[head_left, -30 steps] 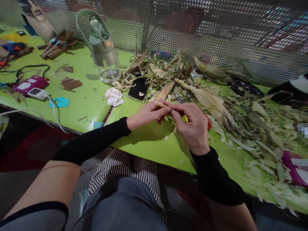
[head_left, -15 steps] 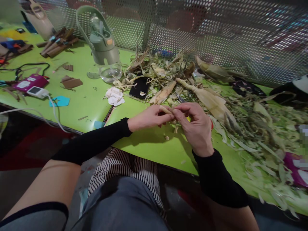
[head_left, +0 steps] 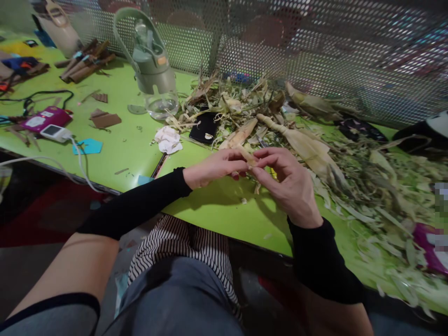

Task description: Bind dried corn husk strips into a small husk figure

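Above the front part of the green table (head_left: pixel 224 210), my left hand (head_left: pixel 219 167) holds a small pale husk piece (head_left: pixel 248 157) between its thumb and fingers. My right hand (head_left: pixel 289 184) pinches the end of the same piece, its fingertips nearly touching those of my left hand. Just behind the hands lie a dry folded husk (head_left: pixel 241 132) and a long twisted husk (head_left: pixel 297 140). A small pale scrap (head_left: pixel 244 201) rests on the table below the fingers.
A heap of shredded husks (head_left: pixel 367 172) spreads over the right side. A black phone (head_left: pixel 204 127), crumpled tissue (head_left: pixel 168 139) and green-topped bottle (head_left: pixel 150 60) stand or lie behind. Farther left are brown rolls (head_left: pixel 87 63), a purple box (head_left: pixel 46 119) and a white cable (head_left: pixel 81 163). Perforated metal panel (head_left: pixel 280 46) behind.
My right hand has shifted slightly right and turned a little, its fingers still at the husk piece. The held piece now points more steeply down toward the right fingertips.
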### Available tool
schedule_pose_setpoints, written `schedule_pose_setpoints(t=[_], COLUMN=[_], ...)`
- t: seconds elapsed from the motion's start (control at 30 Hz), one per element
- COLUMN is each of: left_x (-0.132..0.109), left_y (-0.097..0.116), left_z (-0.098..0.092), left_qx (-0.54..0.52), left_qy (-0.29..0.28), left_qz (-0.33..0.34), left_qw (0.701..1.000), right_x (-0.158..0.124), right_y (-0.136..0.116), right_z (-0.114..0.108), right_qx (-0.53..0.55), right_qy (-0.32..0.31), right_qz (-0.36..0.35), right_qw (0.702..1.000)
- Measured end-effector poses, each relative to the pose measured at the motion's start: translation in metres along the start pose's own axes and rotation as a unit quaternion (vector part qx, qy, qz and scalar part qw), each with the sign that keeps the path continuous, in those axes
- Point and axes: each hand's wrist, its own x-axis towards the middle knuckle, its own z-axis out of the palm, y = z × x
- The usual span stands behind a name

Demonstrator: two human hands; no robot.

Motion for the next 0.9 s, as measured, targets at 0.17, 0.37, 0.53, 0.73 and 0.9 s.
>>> schedule_pose_setpoints(t=[0.17, 0.37, 0.53, 0.73, 0.9], left_x=[-0.002, -0.005, -0.006, -0.004, -0.002], left_y=[-0.007, -0.003, 0.000, -0.007, -0.015], left_z=[0.000, 0.005, 0.006, 0.000, -0.004], left_qx=[0.051, 0.045, 0.047, 0.052, 0.109], left_qy=[-0.025, -0.056, -0.074, -0.113, -0.093], left_qz=[0.048, 0.052, 0.034, 0.047, 0.075], left_qw=[0.997, 0.996, 0.996, 0.991, 0.987], right_x=[-0.002, -0.002, -0.001, -0.001, -0.002], right_y=[0.000, -0.007, -0.011, -0.013, -0.013], right_z=[0.003, 0.001, -0.002, -0.010, -0.012], right_qx=[-0.011, -0.027, -0.056, -0.080, -0.106], right_qy=[-0.011, -0.037, -0.067, -0.098, -0.109], right_qz=[0.021, 0.015, 0.008, 0.008, 0.015], right_qw=[1.000, 0.999, 0.996, 0.992, 0.988])
